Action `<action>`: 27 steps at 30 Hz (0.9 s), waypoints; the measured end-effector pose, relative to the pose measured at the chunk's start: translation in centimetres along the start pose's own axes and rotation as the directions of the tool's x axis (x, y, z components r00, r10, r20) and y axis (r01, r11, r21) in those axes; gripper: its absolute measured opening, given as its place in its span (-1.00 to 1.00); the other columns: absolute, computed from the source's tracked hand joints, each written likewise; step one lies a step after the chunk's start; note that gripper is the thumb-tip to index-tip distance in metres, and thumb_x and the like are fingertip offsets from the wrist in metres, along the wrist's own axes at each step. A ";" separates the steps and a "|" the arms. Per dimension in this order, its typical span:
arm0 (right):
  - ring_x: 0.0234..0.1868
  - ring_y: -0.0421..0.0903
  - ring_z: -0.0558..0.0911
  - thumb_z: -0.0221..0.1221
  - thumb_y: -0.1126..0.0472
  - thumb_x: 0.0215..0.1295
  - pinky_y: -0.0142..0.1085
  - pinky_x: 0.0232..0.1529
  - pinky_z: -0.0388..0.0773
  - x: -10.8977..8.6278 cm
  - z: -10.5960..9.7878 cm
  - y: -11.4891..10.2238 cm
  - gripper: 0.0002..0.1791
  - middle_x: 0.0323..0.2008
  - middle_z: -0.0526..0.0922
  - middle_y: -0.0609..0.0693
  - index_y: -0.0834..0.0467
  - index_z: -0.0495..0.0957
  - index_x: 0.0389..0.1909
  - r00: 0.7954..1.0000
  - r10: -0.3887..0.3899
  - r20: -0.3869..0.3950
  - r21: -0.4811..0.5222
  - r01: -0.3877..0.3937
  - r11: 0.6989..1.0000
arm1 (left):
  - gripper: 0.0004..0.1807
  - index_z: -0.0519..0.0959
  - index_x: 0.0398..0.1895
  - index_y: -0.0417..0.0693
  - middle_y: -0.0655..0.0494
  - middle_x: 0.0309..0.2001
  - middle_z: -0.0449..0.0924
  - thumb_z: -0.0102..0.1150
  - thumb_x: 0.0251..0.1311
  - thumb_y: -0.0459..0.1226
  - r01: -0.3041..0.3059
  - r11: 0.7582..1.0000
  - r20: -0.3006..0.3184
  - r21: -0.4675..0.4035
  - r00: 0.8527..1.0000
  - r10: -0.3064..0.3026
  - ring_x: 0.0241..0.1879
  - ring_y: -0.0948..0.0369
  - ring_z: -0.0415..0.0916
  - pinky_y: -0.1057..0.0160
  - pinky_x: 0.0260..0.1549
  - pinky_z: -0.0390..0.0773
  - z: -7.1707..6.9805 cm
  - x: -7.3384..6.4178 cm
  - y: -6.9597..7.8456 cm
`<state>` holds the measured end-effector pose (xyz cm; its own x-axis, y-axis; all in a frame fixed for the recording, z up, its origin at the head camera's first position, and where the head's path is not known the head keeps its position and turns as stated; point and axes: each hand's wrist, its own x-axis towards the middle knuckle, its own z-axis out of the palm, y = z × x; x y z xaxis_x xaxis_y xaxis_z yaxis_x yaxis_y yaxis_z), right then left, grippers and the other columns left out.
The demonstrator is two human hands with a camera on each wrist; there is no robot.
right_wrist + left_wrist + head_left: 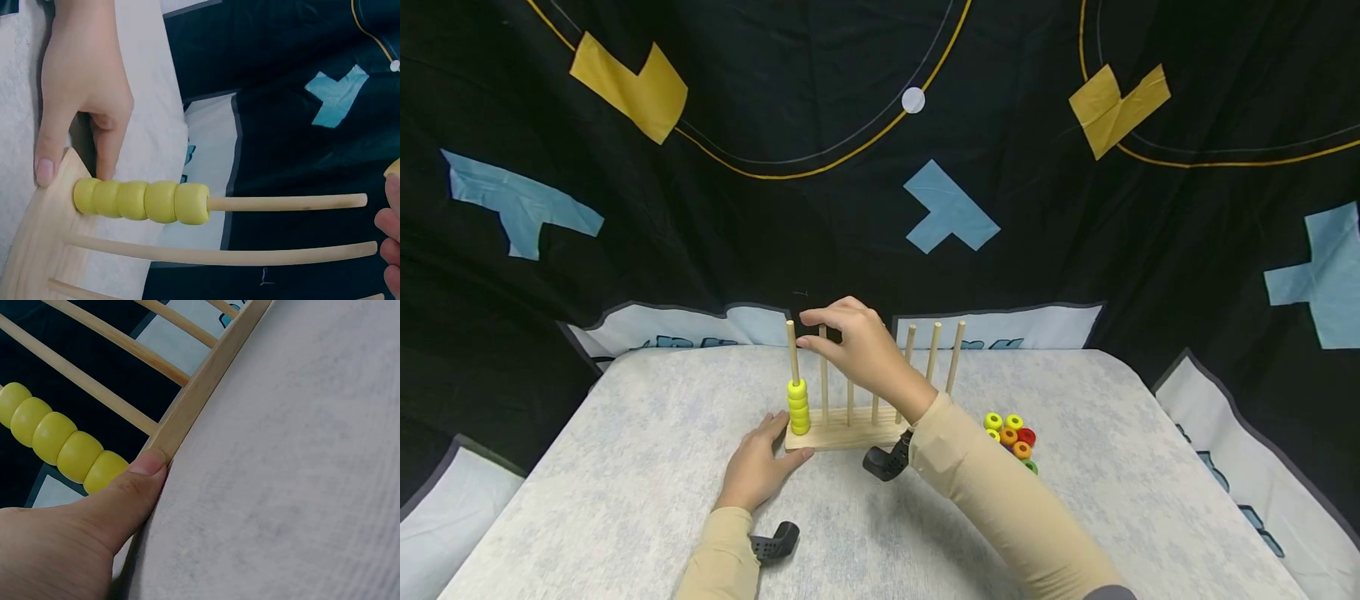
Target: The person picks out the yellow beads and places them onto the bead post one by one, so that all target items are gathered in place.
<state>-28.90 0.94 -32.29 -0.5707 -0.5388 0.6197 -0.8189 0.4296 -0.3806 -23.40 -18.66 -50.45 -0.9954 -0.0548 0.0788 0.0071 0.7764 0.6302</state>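
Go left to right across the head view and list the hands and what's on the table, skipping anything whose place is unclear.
Left hand, stack of yellow beads, right hand, rightmost wooden peg, cluster of loose beads.

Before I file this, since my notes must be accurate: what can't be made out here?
Head view: the number of loose coloured ring-shaped beads, partly covered by the tan right sleeve.
Head view: upper parts of the third and fourth pale wooden pegs from the left, behind the right hand.
Right wrist view: most of that hand, beyond the right edge.
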 end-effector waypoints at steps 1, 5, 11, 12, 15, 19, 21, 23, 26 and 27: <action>-0.02 -0.14 0.59 0.37 0.13 0.23 -0.49 -0.09 0.57 -0.2 -0.1 -0.1 -0.60 -0.03 0.75 -0.08 0.11 0.67 0.08 1.000 -0.009 -0.002 -0.006 0.009 1.000 | -0.07 0.24 0.50 -0.09 -0.13 0.51 0.19 0.34 0.16 0.12 0.001 1.000 0.000 0.001 1.000 -0.001 0.53 -0.15 0.05 -0.33 0.41 0.14 0.0 0.0 0.0; 0.01 -0.21 0.57 0.36 0.09 0.24 -0.41 -0.03 0.57 -1.3 -0.3 -0.5 -0.61 -0.05 0.76 -0.12 0.08 0.67 0.08 1.000 -0.008 0.004 -0.030 0.008 1.000 | -0.07 0.24 0.50 -0.09 -0.12 0.51 0.19 0.34 0.16 0.12 0.001 1.000 0.001 0.002 1.000 -0.001 0.53 -0.15 0.04 -0.33 0.41 0.14 -0.1 0.0 0.1; 0.00 -0.20 0.58 0.39 0.12 0.20 -0.33 -0.04 0.59 -3.5 -0.4 -0.5 -0.61 -0.06 0.76 -0.11 0.07 0.68 0.06 1.000 0.026 0.008 0.002 -0.026 1.000 | -0.08 0.25 0.50 -0.09 -0.12 0.51 0.19 0.35 0.15 0.11 0.007 1.000 -0.001 0.006 1.000 -0.007 0.54 -0.14 0.04 -0.33 0.42 0.13 -0.1 0.0 0.3; 0.00 -0.20 0.59 0.39 0.12 0.20 -0.36 -0.06 0.61 -3.9 -0.4 -0.4 -0.61 -0.06 0.76 -0.11 0.07 0.68 0.06 0.999 0.030 0.010 0.011 -0.030 0.999 | -0.08 0.25 0.49 -0.09 -0.12 0.51 0.19 0.35 0.15 0.11 0.007 1.000 -0.001 0.007 1.000 -0.007 0.54 -0.14 0.04 -0.33 0.41 0.13 -0.1 0.0 0.3; 0.02 -0.19 0.60 0.39 0.12 0.20 -0.39 -0.07 0.64 -5.2 -0.5 -0.2 -0.61 -0.05 0.75 -0.10 0.10 0.68 0.05 0.999 0.049 0.023 0.029 -0.050 0.998 | -0.08 0.25 0.49 -0.07 -0.11 0.51 0.19 0.35 0.15 0.11 0.008 1.000 0.000 0.006 1.000 -0.008 0.54 -0.14 0.04 -0.33 0.41 0.13 -0.1 0.0 0.3; 0.04 -0.17 0.61 0.39 0.10 0.20 -0.34 -0.03 0.66 -6.9 -0.7 0.0 -0.59 -0.04 0.74 -0.08 0.11 0.68 0.07 0.995 0.084 0.054 0.040 -0.086 0.995 | -0.10 0.26 0.49 -0.06 -0.12 0.51 0.20 0.35 0.16 0.10 0.003 1.000 0.000 0.011 1.000 -0.003 0.53 -0.14 0.05 -0.33 0.41 0.14 -0.2 -0.1 0.4; 0.05 -0.16 0.62 0.39 0.09 0.20 -0.31 0.00 0.66 -7.6 -0.7 0.2 -0.58 -0.02 0.75 -0.08 0.10 0.67 0.08 0.993 0.096 0.067 0.046 -0.100 0.994 | -0.10 0.26 0.49 -0.06 -0.12 0.51 0.20 0.35 0.15 0.10 0.002 1.000 -0.001 0.014 1.000 -0.002 0.53 -0.15 0.05 -0.33 0.41 0.14 -0.2 -0.1 0.4; 0.06 -0.15 0.62 0.39 0.07 0.20 -0.28 0.02 0.66 -8.4 -0.8 0.3 -0.58 0.00 0.75 -0.08 0.09 0.67 0.08 0.991 0.107 0.075 0.048 -0.111 0.993 | -0.09 0.26 0.49 -0.06 -0.12 0.50 0.20 0.36 0.15 0.10 0.002 1.000 -0.001 0.014 1.000 -0.002 0.53 -0.15 0.05 -0.33 0.41 0.15 -0.2 -0.1 0.4; 0.09 -0.15 0.63 0.39 0.05 0.20 -0.24 0.07 0.65 -9.5 -0.8 0.6 -0.57 0.02 0.74 -0.09 0.08 0.67 0.08 0.989 0.120 0.082 0.047 -0.124 0.991 | -0.08 0.26 0.49 -0.07 -0.13 0.50 0.20 0.36 0.14 0.10 0.001 1.000 -0.003 0.013 1.000 -0.001 0.53 -0.15 0.06 -0.32 0.41 0.15 -0.1 -0.1 0.4; 0.09 -0.15 0.63 0.39 0.04 0.20 -0.24 0.09 0.65 -9.9 -0.7 0.7 -0.57 0.02 0.74 -0.10 0.07 0.67 0.08 0.988 0.126 0.085 0.047 -0.130 0.990 | -0.08 0.26 0.49 -0.08 -0.13 0.50 0.21 0.36 0.14 0.10 0.000 1.000 -0.003 0.012 1.000 0.000 0.53 -0.15 0.06 -0.32 0.41 0.15 -0.1 -0.1 0.4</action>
<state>-23.83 7.10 -38.20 -0.6723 -0.5403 0.5061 -0.7397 0.4616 -0.4898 -23.33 -18.40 -50.09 -0.9951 -0.0569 0.0814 0.0059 0.7841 0.6205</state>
